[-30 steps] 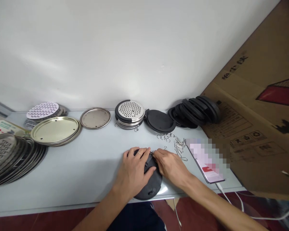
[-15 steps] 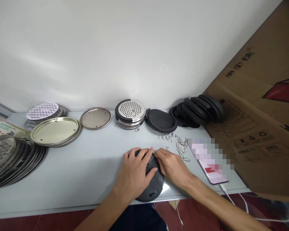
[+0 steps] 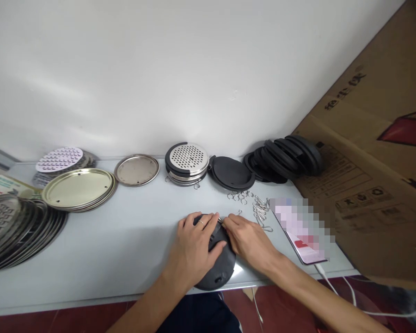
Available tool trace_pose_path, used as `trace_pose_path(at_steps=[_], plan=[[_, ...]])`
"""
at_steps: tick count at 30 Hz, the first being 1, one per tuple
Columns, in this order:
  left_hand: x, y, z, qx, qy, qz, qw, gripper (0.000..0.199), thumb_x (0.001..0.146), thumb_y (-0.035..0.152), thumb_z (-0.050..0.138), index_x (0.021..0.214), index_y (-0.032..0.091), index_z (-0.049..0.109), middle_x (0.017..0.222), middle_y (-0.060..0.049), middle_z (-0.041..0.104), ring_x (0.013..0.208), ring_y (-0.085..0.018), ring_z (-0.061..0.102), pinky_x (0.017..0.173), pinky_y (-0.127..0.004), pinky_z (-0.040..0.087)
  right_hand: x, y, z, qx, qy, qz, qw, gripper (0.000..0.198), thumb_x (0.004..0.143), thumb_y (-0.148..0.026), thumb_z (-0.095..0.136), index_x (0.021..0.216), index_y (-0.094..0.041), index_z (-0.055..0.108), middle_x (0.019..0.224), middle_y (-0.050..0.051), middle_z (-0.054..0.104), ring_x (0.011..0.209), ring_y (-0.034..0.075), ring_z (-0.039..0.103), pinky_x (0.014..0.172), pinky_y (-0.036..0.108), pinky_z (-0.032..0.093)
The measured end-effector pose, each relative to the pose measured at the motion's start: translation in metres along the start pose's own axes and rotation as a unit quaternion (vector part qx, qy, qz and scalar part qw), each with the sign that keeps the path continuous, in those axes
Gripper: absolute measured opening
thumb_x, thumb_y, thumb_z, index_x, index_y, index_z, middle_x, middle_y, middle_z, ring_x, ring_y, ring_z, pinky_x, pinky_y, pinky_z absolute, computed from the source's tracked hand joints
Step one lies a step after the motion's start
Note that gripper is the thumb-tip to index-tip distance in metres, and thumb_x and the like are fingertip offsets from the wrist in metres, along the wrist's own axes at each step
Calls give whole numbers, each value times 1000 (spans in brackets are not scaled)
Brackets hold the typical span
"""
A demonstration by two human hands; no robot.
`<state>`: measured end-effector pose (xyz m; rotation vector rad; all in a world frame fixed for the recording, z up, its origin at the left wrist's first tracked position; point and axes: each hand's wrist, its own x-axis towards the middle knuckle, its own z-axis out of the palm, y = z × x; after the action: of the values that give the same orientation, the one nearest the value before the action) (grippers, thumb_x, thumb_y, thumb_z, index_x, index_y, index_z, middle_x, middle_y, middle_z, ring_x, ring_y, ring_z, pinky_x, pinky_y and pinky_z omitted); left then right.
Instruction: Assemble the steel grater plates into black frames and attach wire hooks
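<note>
A black round plastic disc (image 3: 219, 268) lies near the front edge of the table, with a small slot close to its near rim. My left hand (image 3: 196, 247) grips it from the left, fingers over its far part and thumb across its top. At the far right rim, my right hand (image 3: 242, 233) is closed in a pinch on a small shiny metal wire piece (image 3: 220, 220); the fingers hide most of it. Just beyond lie several loose metal rings (image 3: 241, 197) and several wire clips (image 3: 261, 209).
Behind stand a stack of round graters (image 3: 190, 158), a black disc (image 3: 231, 173) and piled black rings (image 3: 286, 157). Metal plates (image 3: 78, 187) and grater discs (image 3: 21, 231) are stacked left. A phone (image 3: 300, 231) with a white cable lies right, near a cardboard box (image 3: 364, 185).
Both hands stay at the disc in nearly the same pose. The whole view has shifted very slightly; nothing else visibly moves.
</note>
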<state>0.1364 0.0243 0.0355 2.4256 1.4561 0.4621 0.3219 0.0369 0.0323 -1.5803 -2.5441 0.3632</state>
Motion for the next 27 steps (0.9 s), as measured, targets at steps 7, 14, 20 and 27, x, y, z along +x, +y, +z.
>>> trace_pose_path(at_steps=[7, 14, 20, 27], plan=[[0, -1, 2, 7, 1, 0, 1000, 55, 91, 40, 61, 142, 25, 47, 137, -1, 61, 123, -29, 47, 99, -48, 43, -1, -2, -2, 0, -12, 10, 1000, 18, 88, -4, 46, 86, -20, 54, 81, 0, 59, 71, 16, 55, 62, 28, 33], [1, -1, 4, 17, 4, 9, 1000, 54, 91, 40, 62, 140, 23, 50, 135, -4, 62, 121, -29, 48, 98, -49, 44, 5, -3, -9, -6, -43, 2, 999, 21, 85, -2, 46, 90, -19, 57, 85, 2, 63, 74, 17, 59, 62, 28, 33], [2, -1, 3, 9, -2, 7, 1000, 51, 90, 39, 62, 138, 22, 52, 133, -4, 63, 121, -29, 48, 98, -49, 43, 9, -3, -19, -31, -87, 0, 996, 24, 83, 0, 46, 94, -18, 59, 88, 4, 66, 76, 19, 62, 62, 30, 33], [4, 0, 1, 17, -4, 11, 1000, 50, 88, 40, 65, 134, 24, 54, 131, -3, 63, 119, -28, 50, 96, -47, 44, 10, 1, -20, -33, -99, -21, 994, 25, 81, 0, 47, 94, -17, 59, 88, 4, 66, 75, 19, 63, 63, 30, 34]])
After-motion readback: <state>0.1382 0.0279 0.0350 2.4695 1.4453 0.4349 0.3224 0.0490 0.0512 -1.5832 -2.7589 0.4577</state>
